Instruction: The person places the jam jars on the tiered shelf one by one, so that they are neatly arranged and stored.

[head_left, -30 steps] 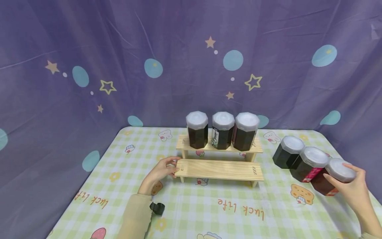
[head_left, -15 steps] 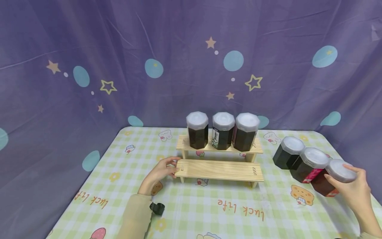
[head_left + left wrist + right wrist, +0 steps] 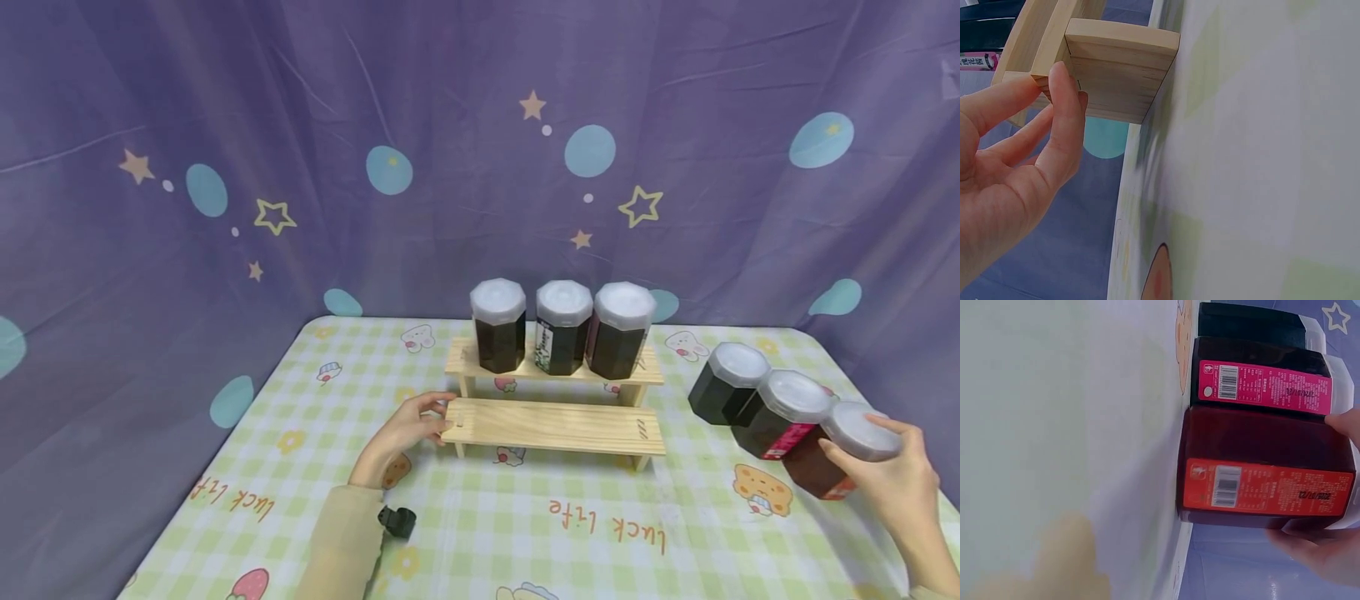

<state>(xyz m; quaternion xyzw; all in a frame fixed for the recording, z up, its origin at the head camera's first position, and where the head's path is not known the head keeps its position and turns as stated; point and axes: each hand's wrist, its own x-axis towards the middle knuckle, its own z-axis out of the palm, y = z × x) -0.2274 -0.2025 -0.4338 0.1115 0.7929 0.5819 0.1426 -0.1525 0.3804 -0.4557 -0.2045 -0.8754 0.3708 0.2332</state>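
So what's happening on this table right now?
A person works at a two-step wooden rack on a checked tablecloth. The left hand holds the left end of the lower step, which is bare. The right hand grips the lid end of the nearest jar, one of three dark jars standing in a row to the right of the rack. Three more jars already stand on the upper step.

Three dark jars stand in a tight row at the edge of the pale green checked tablecloth [image 3: 1054, 425]. The right hand [image 3: 1329, 544] grips the dark red jar with the orange-red label [image 3: 1260, 469], touching the dark pink-labelled jar [image 3: 1260, 378]; the plain black jar [image 3: 1247, 322] sits beyond.
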